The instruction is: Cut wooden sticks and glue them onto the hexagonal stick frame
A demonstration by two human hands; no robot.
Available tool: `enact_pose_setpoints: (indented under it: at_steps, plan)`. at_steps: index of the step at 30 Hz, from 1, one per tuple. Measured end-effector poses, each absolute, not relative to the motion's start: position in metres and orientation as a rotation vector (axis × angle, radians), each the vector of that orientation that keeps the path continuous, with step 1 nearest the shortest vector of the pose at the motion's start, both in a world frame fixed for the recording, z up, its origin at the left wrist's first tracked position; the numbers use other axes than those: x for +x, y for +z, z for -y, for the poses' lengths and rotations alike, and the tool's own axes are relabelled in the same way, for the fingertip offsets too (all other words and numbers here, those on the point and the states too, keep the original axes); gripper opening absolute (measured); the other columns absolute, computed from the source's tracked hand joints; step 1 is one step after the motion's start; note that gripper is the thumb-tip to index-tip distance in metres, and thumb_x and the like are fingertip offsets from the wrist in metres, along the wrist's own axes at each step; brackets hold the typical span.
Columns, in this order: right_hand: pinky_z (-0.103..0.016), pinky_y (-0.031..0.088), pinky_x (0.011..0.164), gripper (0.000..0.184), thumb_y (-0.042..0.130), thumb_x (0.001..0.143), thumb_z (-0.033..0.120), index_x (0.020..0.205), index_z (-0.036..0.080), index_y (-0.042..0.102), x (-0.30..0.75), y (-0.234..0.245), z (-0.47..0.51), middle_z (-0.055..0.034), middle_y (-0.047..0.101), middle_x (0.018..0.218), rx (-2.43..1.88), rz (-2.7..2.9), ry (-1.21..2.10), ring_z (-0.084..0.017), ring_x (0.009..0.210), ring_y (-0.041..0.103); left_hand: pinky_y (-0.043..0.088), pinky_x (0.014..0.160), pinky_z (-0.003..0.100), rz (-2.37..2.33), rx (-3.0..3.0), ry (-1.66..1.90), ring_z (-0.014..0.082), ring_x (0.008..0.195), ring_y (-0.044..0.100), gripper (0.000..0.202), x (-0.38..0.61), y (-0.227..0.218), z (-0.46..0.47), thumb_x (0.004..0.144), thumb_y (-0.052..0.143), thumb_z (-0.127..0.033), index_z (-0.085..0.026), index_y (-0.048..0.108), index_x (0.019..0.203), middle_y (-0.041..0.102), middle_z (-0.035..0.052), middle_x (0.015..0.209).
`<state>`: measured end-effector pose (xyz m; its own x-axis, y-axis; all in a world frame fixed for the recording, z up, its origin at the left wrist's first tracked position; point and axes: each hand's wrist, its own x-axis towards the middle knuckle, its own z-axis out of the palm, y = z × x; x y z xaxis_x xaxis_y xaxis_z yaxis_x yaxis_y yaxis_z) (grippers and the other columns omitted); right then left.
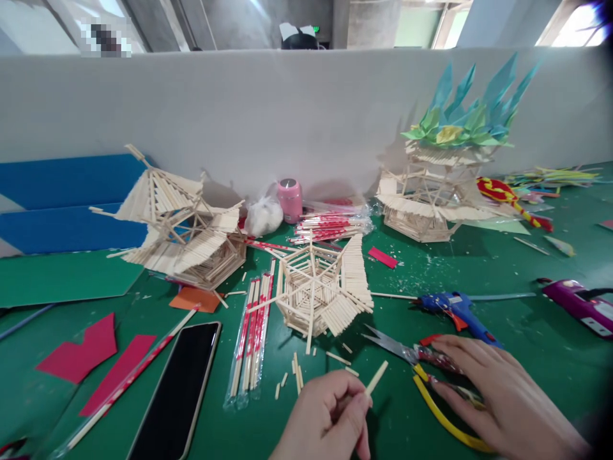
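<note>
Left hand (pixel 330 412), bottom center, curls its fingers, pinching a stick (pixel 377 377) that juts rightward below the model (pixel 311 287); right hand (pixel 512 390), lower right, covers scissors (pixel 390 345), grip unclear.

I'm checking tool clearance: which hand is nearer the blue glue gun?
Right. The right hand is just in front of the blue glue gun; the left hand is farther off, leftward.

The left hand (pixel 330 412) and right hand (pixel 495 386) are bare, the right uncovered down to the wrist (pixel 555 431).
</note>
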<state>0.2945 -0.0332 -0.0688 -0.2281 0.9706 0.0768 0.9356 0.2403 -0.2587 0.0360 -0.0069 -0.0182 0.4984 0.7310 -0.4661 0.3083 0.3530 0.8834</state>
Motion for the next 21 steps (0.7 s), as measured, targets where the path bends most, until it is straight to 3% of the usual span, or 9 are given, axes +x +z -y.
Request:
enact_pose_setpoints:
  at_steps: [5,7,10,18,20,21]
  plan:
    - [-0.025,0.043,0.081,0.028,0.045,0.083,0.028,0.111,0.024,0.043,0.248,-0.028,0.024,-0.0041,0.055,0.106,-1.4,2.214,0.631,-0.015,0.099,0.051,0.026,0.042,0.022,-1.06,1.34,0.363,0.0095,0.042,0.034,0.017,0.039,-0.02,0.009,0.076,0.042,-0.033,-0.019,0.043,0.066,0.037,-0.0069,0.047]
    - [-0.023,0.042,0.074,0.013,0.041,0.086,0.026,0.095,0.024,0.051,0.23,-0.02,0.018,-0.0007,0.057,0.091,-1.327,2.205,0.848,-0.012,0.085,0.053,0.025,0.043,0.023,-1.07,1.441,0.358,0.0104,0.045,0.033,0.016,0.038,-0.017,0.009,0.074,0.042,-0.031,-0.019,0.042,0.062,0.035,-0.0061,0.049]
    - [-0.023,0.038,0.064,0.02,0.038,0.088,0.026,0.074,0.021,0.052,0.216,-0.018,0.012,0.0025,0.053,0.07,-1.267,2.194,0.98,-0.01,0.067,0.05,0.024,0.044,0.024,-1.085,1.629,0.349,0.0115,0.048,0.032,0.018,0.034,-0.013,0.007,0.075,0.041,-0.027,-0.02,0.04,0.059,0.034,-0.0048,0.051]
    - [-0.02,0.036,0.054,0.023,0.04,0.086,0.029,0.069,0.02,0.052,0.208,-0.009,0.01,0.0013,0.054,0.067,-1.327,2.239,1.17,-0.009,0.061,0.049,0.023,0.044,0.025,-0.932,1.933,0.321,0.0116,0.044,0.034,0.03,0.034,-0.027,0.001,0.078,0.045,-0.02,-0.02,0.042,0.047,0.03,-0.0053,0.046]
    - [-0.019,0.037,0.053,0.026,0.037,0.087,0.029,0.069,0.02,0.054,0.209,-0.011,0.014,0.0007,0.055,0.068,-1.254,2.229,1.305,-0.01,0.061,0.05,0.027,0.043,0.024,-0.847,1.811,0.305,0.0119,0.044,0.039,0.031,0.032,-0.033,0.004,0.075,0.052,-0.021,-0.02,0.045,0.045,0.033,-0.0051,0.043]
    - [-0.019,0.038,0.054,0.027,0.037,0.088,0.03,0.071,0.021,0.056,0.21,-0.013,0.017,0.0005,0.057,0.069,-1.172,2.202,1.396,-0.01,0.063,0.051,0.034,0.045,0.023,-0.786,1.675,0.338,0.0124,0.048,0.045,0.027,0.03,-0.035,0.008,0.076,0.054,-0.024,-0.019,0.051,0.05,0.044,-0.0037,0.047]
